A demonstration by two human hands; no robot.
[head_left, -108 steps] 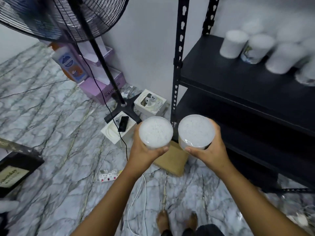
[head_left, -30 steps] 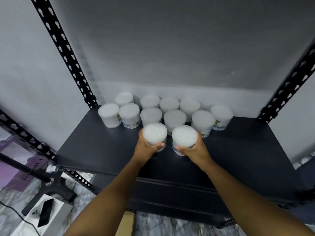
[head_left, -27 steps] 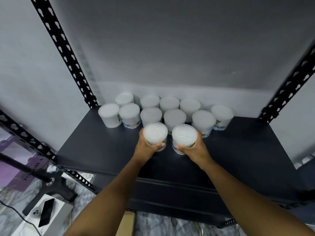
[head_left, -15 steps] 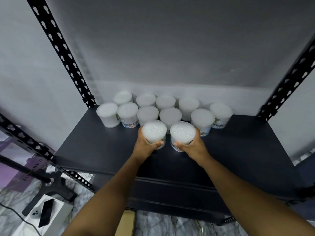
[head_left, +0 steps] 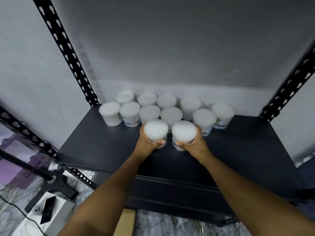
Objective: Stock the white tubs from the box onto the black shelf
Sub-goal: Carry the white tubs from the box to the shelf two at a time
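Observation:
Both hands hold a white tub on the black shelf (head_left: 95, 147). My left hand (head_left: 147, 143) wraps around the left tub (head_left: 156, 129) from its left side. My right hand (head_left: 194, 145) grips the right tub (head_left: 183, 132) from the right. The two tubs stand upright side by side, bases on or just above the shelf board. They sit directly in front of two rows of several white tubs (head_left: 150, 113) lined up against the back wall. The box is out of view.
Black perforated uprights (head_left: 68, 55) frame the shelf on both sides. A lower shelf board (head_left: 170, 189) lies beneath. On the marble floor at lower left stand a fan base (head_left: 51, 183), a white box with a phone (head_left: 47, 210) and a cable. A cardboard piece (head_left: 127, 222) lies below the shelf.
I carried both tubs from over the floor up to the shelf. Over the last second both hands slid them a little farther back towards the standing rows.

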